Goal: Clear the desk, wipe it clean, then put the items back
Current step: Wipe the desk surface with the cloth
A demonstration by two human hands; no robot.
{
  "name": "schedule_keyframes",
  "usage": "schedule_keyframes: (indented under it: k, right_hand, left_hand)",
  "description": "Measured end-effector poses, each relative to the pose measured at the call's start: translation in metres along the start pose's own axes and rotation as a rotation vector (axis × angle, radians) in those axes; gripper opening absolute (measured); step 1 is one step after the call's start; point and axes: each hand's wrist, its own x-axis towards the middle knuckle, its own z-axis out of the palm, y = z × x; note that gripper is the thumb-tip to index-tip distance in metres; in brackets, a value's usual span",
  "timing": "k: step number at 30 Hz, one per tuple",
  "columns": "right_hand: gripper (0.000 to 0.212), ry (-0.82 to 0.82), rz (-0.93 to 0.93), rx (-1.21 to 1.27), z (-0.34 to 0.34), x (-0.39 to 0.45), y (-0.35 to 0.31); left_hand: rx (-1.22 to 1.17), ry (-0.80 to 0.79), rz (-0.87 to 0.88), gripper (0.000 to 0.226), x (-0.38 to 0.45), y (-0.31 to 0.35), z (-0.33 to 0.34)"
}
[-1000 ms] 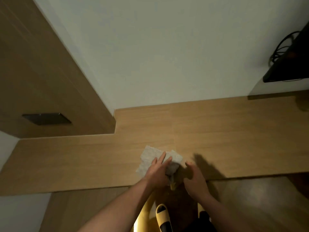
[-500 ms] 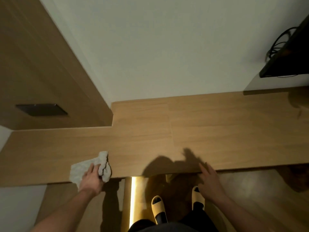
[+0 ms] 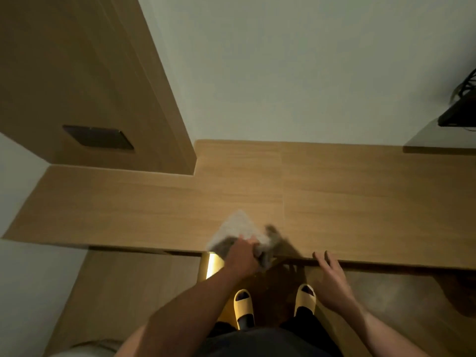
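A pale cloth [image 3: 238, 229] is spread on the wooden table [image 3: 360, 197] at its near edge, about mid-width. It is seen as a rough diamond: one corner is pointed away toward the wall [image 3: 283, 68], and the long axis is run from that far corner back to the near edge, tilted slightly left. The near right part is bunched and hangs a little over the edge; its outline is blurred.

The cloth is held at its near end by the left hand [image 3: 243, 255], whose grip is closed round the bunched part, fingers curled over it. The forearm is extended from the lower left.

The right hand [image 3: 332, 282] is kept to the right of the cloth, apart from it. Its grip is released: the fingers are straight and spread, and the fingertips [image 3: 318, 256] are laid at the table's front edge. Whether they touch the edge cannot be told.

Below the table two yellow slippers [image 3: 244, 307] are seen on the floor [image 3: 399, 300], between the two arms. A lit strip [image 3: 213, 264] is seen just under the edge, left of the left hand.

A wooden cabinet [image 3: 85, 81] is set on the far left of the table, with a dark recess [image 3: 98, 137] in its face. At the far right a dark device [image 3: 461, 112] with cables is stood on a raised shelf [image 3: 438, 146].
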Motion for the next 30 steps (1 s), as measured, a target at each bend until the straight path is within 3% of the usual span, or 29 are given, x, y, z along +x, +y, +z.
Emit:
schedule_keyframes:
  k: [2, 4, 6, 9, 12, 15, 18, 20, 27, 30]
  right_hand:
    - [0.082, -0.013, 0.017, 0.008, -0.005, -0.004, 0.0]
    - [0.082, -0.007, 0.051, 0.015, -0.01, -0.006, 0.003]
    - [0.083, 0.009, 0.058, 0.023, -0.017, -0.009, 0.0]
    - [0.083, -0.003, 0.074, 0.065, -0.024, -0.011, -0.002]
    - [0.082, -0.007, 0.06, 0.074, -0.03, -0.013, -0.001]
    - [0.081, 0.005, 0.042, 0.083, -0.042, -0.009, 0.0]
    - [0.081, 0.028, 0.049, 0.101, -0.049, -0.004, -0.004]
    - [0.082, 0.041, 0.045, 0.09, -0.05, -0.001, -0.004]
    - [0.085, -0.03, 0.128, 0.046, -0.04, 0.012, 0.009]
    - [0.084, -0.06, 0.139, 0.02, -0.031, 0.015, 0.01]
  left_hand:
    - [-0.134, -0.107, 0.023, 0.044, 0.004, 0.02, 0.004]
    - [-0.309, -0.106, 0.023, 0.031, 0.006, 0.025, -0.003]
    - [-0.364, 0.122, 0.073, 0.027, 0.001, 0.019, -0.025]
    - [-0.324, 0.489, 0.094, 0.044, -0.003, -0.013, -0.073]
    - [-0.143, 0.569, 0.058, 0.047, 0.016, -0.066, -0.113]
    - [0.01, 0.429, -0.117, 0.042, 0.037, -0.116, -0.131]
    - [0.244, 0.15, -0.311, 0.062, 0.055, -0.171, -0.114]
    - [0.246, 0.078, -0.375, 0.068, 0.067, -0.183, -0.093]
    - [0.228, -0.13, -0.281, 0.071, 0.054, -0.029, -0.038]
    - [0.141, -0.247, -0.153, 0.057, 0.046, 0.022, -0.012]
